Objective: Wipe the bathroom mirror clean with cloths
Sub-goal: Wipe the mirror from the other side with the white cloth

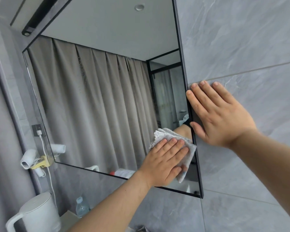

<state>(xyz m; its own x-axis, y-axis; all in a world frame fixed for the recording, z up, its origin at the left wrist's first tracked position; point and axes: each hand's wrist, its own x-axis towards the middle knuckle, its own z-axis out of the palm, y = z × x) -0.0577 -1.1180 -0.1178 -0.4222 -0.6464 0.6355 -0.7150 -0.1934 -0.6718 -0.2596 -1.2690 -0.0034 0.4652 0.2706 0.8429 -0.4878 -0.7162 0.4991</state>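
Left hand (164, 159) presses a white cloth (165, 133) flat, fingers straight, against the mirror (99, 101) near its lower right corner; right hand (219, 118) lies splayed, holding nothing, over the mirror's right edge and the tiled wall (251, 41)

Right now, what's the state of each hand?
Left hand: open, flat, pressing the cloth on the mirror.
Right hand: open, flat on the wall at the mirror's right edge, holding nothing.

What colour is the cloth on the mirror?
White, lightly textured cloth, under the left hand; seen in the head view.
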